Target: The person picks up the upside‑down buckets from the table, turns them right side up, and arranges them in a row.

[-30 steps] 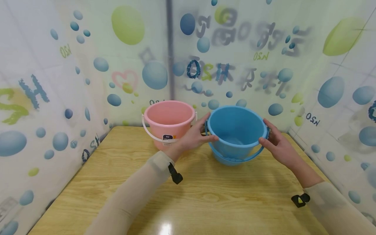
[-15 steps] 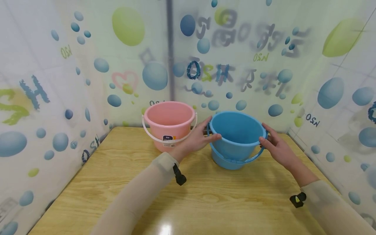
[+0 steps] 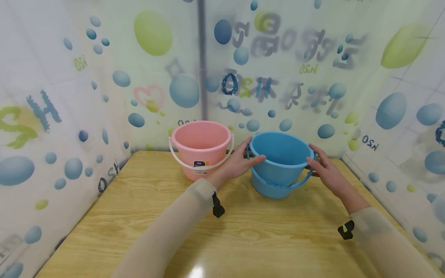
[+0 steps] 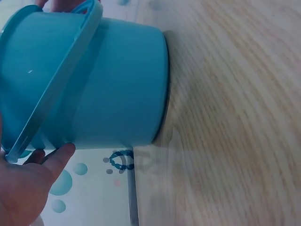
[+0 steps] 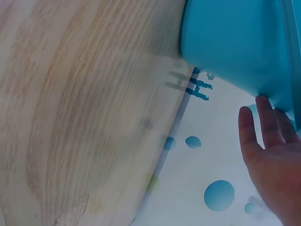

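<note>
A blue bucket stands upright on the wooden table, its blue handle hanging down across the front. At its left side my left hand grips the rim, the thumb laid over the edge. My right hand holds the opposite side, thumb at the rim and fingers against the outer wall. In the left wrist view the bucket's base meets the tabletop. Fingertips of the right hand touch the wall just below the rim in the right wrist view.
A pink bucket with a white handle stands to the left, close behind my left forearm. Patterned curtains with bubbles and lettering enclose the table at the back and both sides.
The blue bucket has levelled out from a tilt toward me, so its inner floor no longer shows. Both hands have stayed at its sides; the pink bucket has not moved.
</note>
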A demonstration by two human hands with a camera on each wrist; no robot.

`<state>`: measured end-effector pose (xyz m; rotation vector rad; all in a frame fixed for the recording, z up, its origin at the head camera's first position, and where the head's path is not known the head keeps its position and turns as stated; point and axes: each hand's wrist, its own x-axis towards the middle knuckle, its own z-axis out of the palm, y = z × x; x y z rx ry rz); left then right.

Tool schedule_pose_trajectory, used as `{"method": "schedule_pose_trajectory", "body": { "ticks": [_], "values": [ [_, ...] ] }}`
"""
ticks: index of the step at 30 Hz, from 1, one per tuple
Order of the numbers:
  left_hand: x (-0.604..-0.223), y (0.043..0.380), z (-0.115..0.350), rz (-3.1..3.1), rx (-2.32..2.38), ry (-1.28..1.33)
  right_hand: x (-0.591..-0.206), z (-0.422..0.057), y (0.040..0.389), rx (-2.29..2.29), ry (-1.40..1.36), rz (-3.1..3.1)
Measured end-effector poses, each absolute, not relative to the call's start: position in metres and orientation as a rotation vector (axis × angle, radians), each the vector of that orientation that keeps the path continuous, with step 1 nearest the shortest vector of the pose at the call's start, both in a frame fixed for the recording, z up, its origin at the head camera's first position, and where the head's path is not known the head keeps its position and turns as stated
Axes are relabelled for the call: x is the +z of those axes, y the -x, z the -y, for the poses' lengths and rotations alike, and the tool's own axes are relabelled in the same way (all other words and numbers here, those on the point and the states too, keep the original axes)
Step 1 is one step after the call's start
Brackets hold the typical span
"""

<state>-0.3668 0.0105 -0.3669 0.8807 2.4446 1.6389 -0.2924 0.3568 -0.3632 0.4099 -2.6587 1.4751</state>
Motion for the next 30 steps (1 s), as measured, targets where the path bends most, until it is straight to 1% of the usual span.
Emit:
{"method": "schedule_pose_trajectory", "body": {
  "ticks": [9, 30],
  "values": [
    [-0.366, 0.373, -0.017, -2.478, 1.597, -0.794, -0.362, -0.361, 0.301, 1.564, -0.421, 2.621],
    [-0.366, 0.396, -0.024, -2.446, 1.628, -0.793, -0.363, -0.362, 0.319, 1.63, -0.373, 2.584]
  ]
}}
